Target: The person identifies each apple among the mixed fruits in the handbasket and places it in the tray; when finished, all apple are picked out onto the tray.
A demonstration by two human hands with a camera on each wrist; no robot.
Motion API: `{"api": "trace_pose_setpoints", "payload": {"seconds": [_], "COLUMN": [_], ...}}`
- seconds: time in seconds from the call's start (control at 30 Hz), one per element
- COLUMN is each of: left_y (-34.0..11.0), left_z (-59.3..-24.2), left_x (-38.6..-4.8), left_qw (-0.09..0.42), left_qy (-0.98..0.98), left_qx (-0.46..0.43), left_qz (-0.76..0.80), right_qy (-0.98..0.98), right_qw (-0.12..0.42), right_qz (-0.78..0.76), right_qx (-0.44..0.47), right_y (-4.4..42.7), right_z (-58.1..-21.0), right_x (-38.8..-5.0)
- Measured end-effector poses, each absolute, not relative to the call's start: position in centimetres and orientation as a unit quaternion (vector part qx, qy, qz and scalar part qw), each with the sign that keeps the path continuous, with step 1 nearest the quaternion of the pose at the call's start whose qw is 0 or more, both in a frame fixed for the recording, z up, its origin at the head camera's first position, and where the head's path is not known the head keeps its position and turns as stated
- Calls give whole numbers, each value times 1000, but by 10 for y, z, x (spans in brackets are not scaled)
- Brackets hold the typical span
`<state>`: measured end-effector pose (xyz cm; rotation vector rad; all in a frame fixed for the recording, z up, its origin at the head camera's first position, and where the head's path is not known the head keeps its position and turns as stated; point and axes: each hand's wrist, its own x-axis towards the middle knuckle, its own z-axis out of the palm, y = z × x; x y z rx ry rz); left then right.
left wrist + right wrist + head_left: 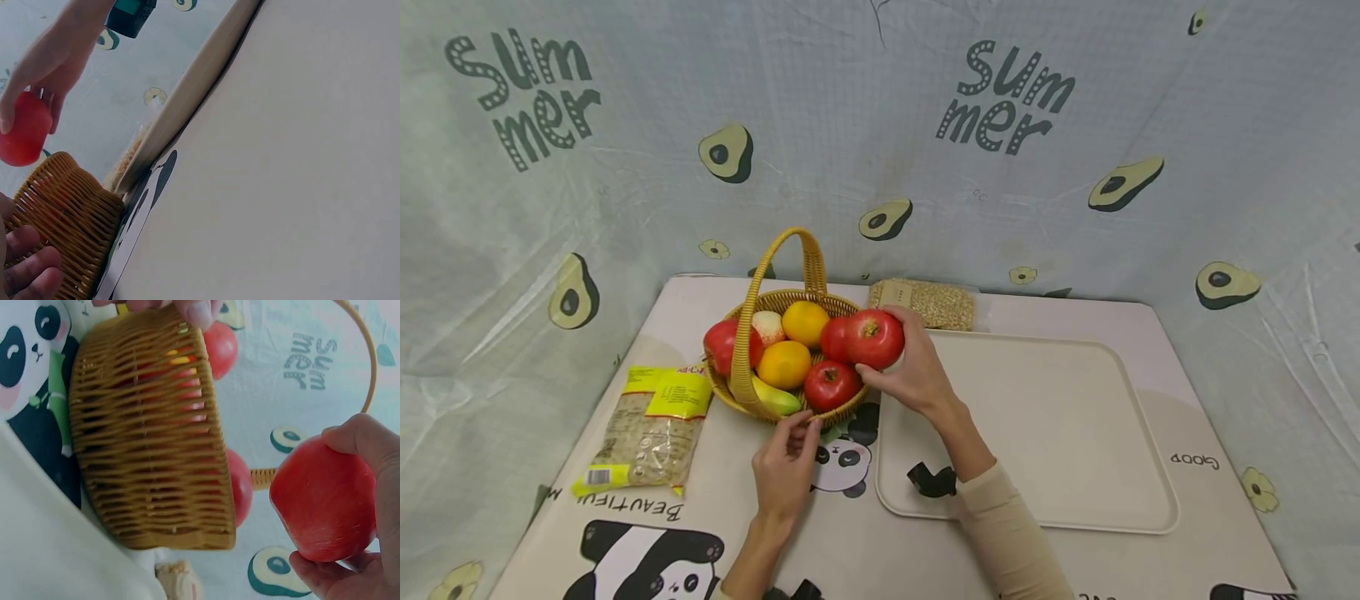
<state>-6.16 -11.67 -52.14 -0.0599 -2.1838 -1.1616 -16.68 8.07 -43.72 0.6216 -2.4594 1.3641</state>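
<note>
My right hand (pixel 917 367) holds a red apple (pixel 875 338) at the right side of the wicker basket (pixel 748 404). In the right wrist view this apple (pixel 325 499) is apart from the basket, thumb on one side and fingers on the other. My left hand (pixel 786 471) pinches the basket's front rim; its thumb (pixel 200 314) shows there in the right wrist view. Inside the basket lie a red apple (pixel 831 386), two oranges (pixel 784 364), a green-yellow banana (pixel 777 400), a pale peach-like fruit (pixel 768 327) and other red fruit (pixel 722 346).
A beige tray (pixel 1037 425) lies to the right of the basket, under my right forearm. Behind it is a clear bag of grains (pixel 936 305). A yellow-labelled bag (pixel 651 429) lies left of the basket. A printed curtain stands behind the table.
</note>
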Motion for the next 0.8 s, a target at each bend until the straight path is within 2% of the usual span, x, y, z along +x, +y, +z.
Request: {"api": "trace_pose_setpoints", "payload": {"seconds": [0.4,0.67,0.8], "left_y": [-117,-117,-117], "left_z": [-521,-520,-520], "left_x": [-61,-61,-60], "left_qw": [325,313,314], "left_qy": [-833,-828,-828], "left_qx": [-22,-27,-30], "left_qz": [-447,-464,-463], "right_qy": [-857,-863,-866], "right_qw": [123,148,133], "right_qz": [476,465,471], "right_qx": [157,132,106], "right_y": [99,113,119], "right_z": [-453,-468,-474], "right_x": [-175,-186,-188]}}
